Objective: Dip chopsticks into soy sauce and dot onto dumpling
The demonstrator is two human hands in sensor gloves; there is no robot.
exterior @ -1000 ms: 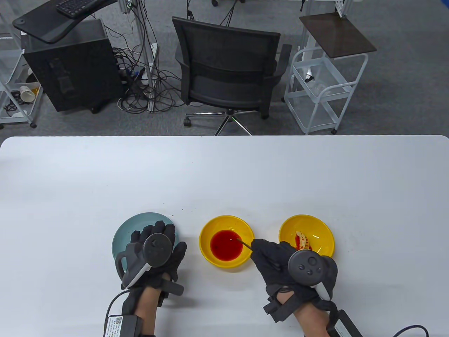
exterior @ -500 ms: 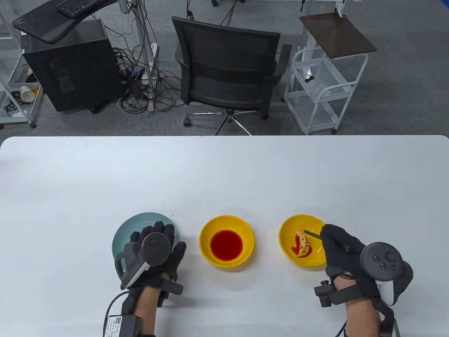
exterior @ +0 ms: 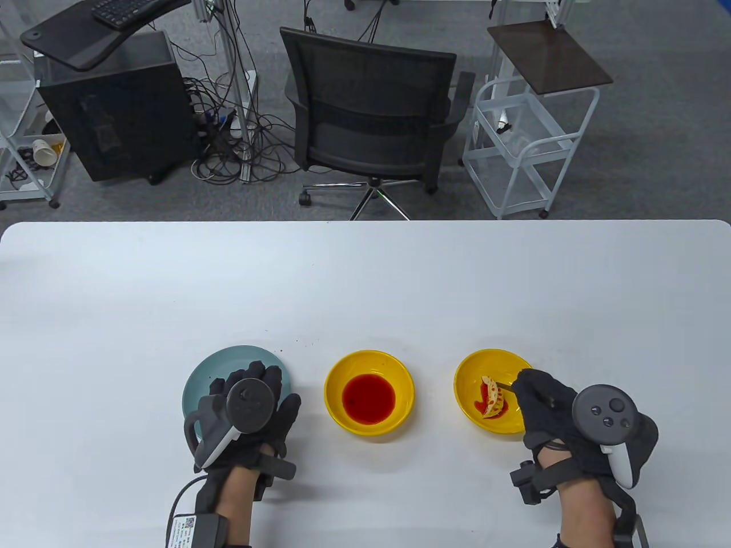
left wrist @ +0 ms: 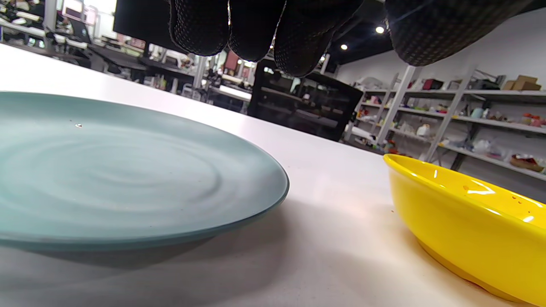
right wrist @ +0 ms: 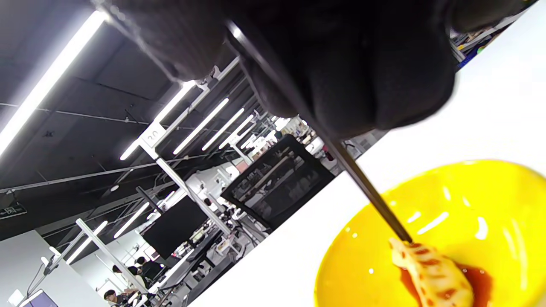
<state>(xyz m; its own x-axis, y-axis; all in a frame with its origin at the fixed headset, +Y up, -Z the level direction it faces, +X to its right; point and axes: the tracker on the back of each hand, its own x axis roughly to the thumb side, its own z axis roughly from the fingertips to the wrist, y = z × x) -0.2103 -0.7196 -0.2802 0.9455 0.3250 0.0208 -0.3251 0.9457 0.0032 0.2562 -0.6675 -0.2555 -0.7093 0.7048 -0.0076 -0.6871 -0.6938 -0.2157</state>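
Dotting step: right hand [exterior: 545,408] pinching thin dark chopsticks [right wrist: 367,194], tips touching pale sauce-streaked dumpling [exterior: 492,398] at its 12 o'clock (yellow bowl [exterior: 471,371]). Left hand [exterior: 251,408] spread over teal plate [exterior: 205,371]. Next, probably: lift and re-dip.

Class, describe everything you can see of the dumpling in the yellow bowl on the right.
The dumpling is a pale, crescent-shaped piece with pleated folds, streaked with red sauce. It lies in the right yellow bowl, in a small red pool of sauce on the bowl's floor. The dark tip of the chopsticks, held by the right hand, touches its upper end in the right wrist view. It looks soft and glossy, like a model or cooked dough; which, I cannot tell.
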